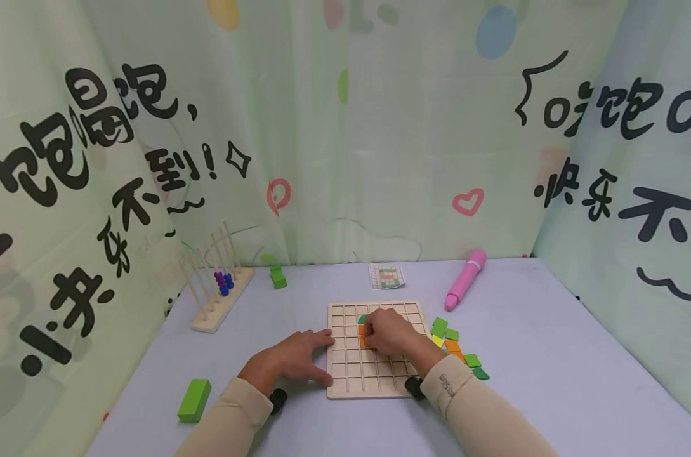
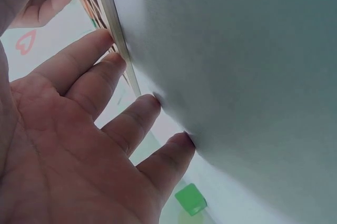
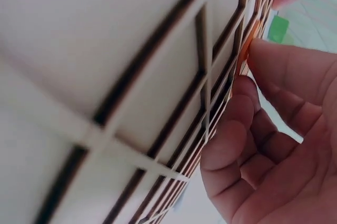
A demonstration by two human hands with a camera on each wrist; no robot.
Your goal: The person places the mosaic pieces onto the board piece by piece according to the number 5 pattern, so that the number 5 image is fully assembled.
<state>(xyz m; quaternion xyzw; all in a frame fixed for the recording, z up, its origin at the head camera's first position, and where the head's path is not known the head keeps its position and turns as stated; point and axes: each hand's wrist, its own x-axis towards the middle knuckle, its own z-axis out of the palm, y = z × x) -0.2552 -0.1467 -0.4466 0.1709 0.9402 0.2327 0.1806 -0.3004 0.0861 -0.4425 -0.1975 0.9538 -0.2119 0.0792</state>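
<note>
A square wooden grid board (image 1: 353, 385) lies flat in front of me in the head view. My left hand (image 1: 294, 357) is spread at its left side, thumb and fingertips against the edge. The left wrist view shows those fingers (image 2: 142, 121) straight and apart. Over the upper middle cells, my right hand (image 1: 392, 332) has its thumb and curled fingers at an orange tile (image 1: 361, 336); the right wrist view shows the thumb on that orange tile (image 3: 247, 47). A green tile (image 1: 362, 319) lies in the cell just above, partly behind the hand.
Loose green, yellow and orange tiles (image 1: 454, 347) lie right of the board. Behind it are a pattern card (image 1: 386, 277) and a pink pen-shaped object (image 1: 466, 280). Leftward stand a peg rack (image 1: 208, 322) with beads, small green blocks (image 1: 278, 277) and a green block (image 1: 194, 401).
</note>
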